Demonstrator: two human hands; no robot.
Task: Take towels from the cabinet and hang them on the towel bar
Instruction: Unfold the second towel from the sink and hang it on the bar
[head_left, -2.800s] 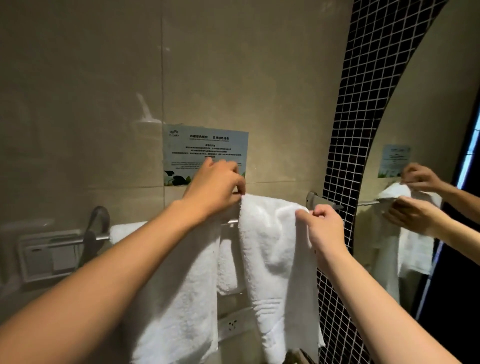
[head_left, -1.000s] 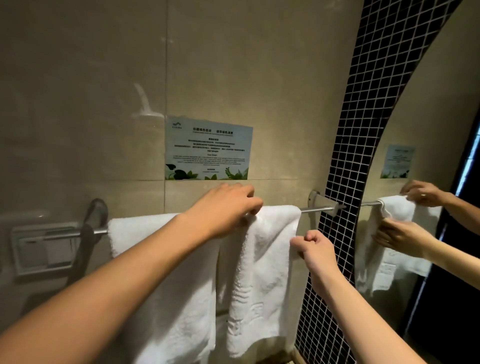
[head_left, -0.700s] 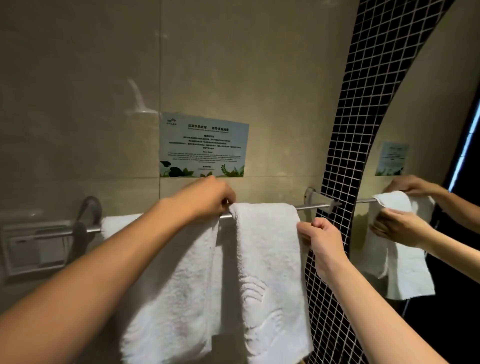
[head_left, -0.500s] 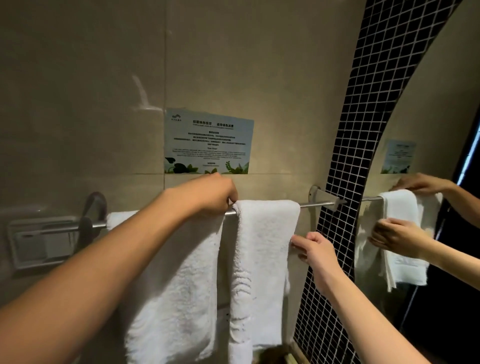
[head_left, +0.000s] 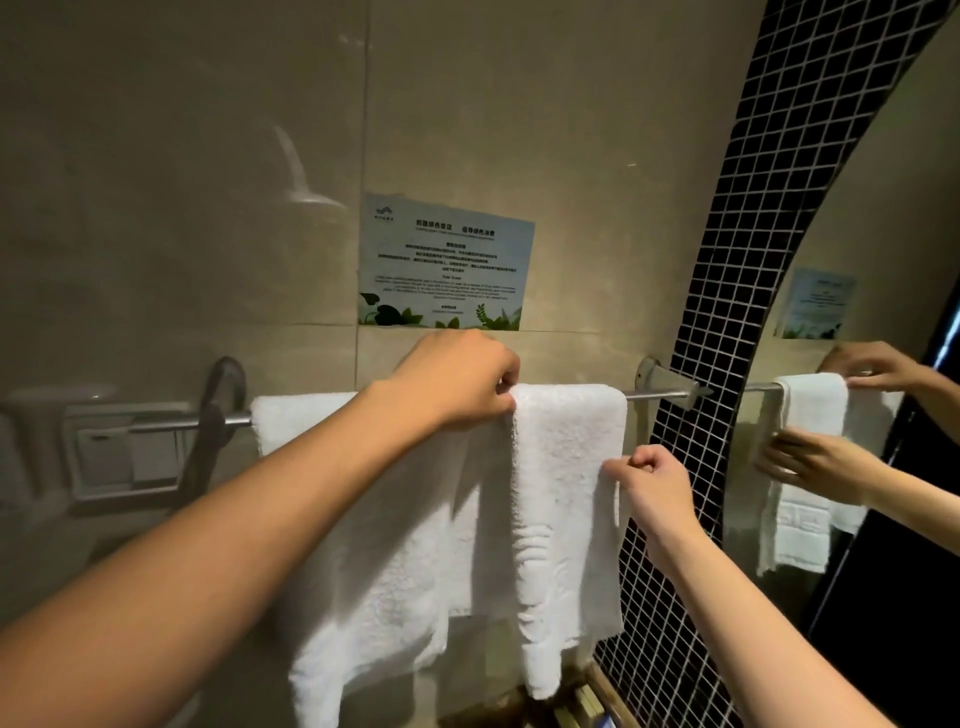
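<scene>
2 white towels draped over a metal towel bar on a beige tiled wall. Left hand curled over the bar, pinching the top left corner of the narrow towel. Right hand lower, pinching that towel's right edge. Wide towel under the left forearm, partly hidden. Printed notice above the left hand. Black mosaic strip and mirror beyond the right hand.

two towels side by side on towel bar; notice above; mirror right
</scene>
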